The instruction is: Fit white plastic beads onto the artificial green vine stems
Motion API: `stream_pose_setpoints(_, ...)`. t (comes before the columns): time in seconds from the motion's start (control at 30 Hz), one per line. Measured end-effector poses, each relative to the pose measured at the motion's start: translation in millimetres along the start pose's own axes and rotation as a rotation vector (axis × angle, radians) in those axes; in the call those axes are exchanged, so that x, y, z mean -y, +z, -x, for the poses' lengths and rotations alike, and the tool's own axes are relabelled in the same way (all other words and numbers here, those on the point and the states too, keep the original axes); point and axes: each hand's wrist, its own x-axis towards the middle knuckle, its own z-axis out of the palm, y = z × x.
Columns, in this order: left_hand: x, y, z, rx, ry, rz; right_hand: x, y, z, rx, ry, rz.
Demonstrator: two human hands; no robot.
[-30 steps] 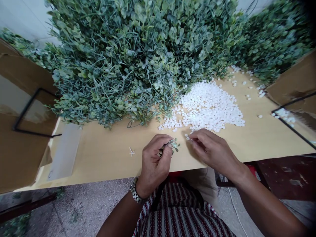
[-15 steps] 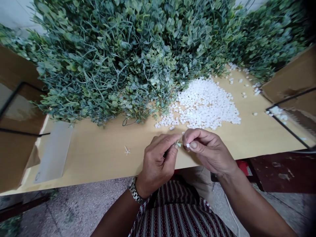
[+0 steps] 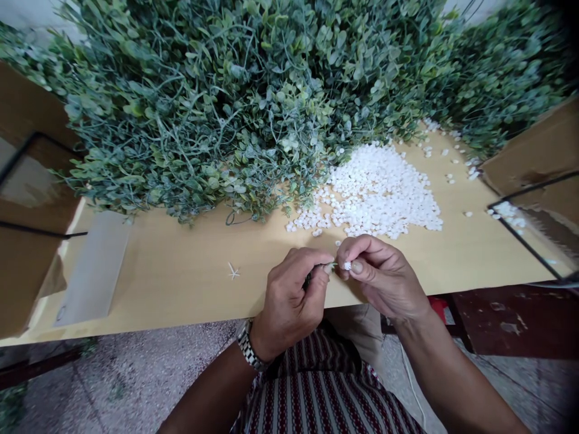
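Over the table's front edge, my left hand pinches a small green artificial stem between thumb and forefinger; most of it is hidden in the palm. Close beside it, my right hand grips a small white plastic piece between thumb and forefinger. The stem's tip points at the white piece, and I cannot tell whether they touch. Just beyond my hands lies a heap of small white plastic pieces. A big mass of artificial greenery rises behind it.
A white star-shaped plastic bit lies on the wooden table. A translucent strip rests at the left. Cardboard with black metal frames stands at the left and right. Loose white pieces are scattered at the right.
The stem's tip has shifted slightly to the right in my left hand, nearer the white piece. My right hand keeps its pinch. The view has shifted slightly.
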Motion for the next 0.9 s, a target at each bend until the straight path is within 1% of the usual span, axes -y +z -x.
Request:
stream_pose_setpoints(0.23,-0.5,-1.8,0.0,0.059,0.052,-0.006,-2.7,-3.1,1.3,0.049,-0.013,0.057)
stream_pose_setpoints(0.53,-0.2,-3.6,0.2,0.077,0.071,-0.041,-5.8,-5.6,1.1,0.097,-0.029,0.091)
stream_pose_setpoints(0.73,0.2,-3.5,-0.5,0.076,0.15,-0.062,-3.9,-8.1,2.5,0.099,-0.055,0.21)
stream_pose_setpoints(0.9,1.8,-1.9,-1.3,0.095,0.171,-0.092,-5.7,-9.5,3.0,0.084,-0.057,0.231)
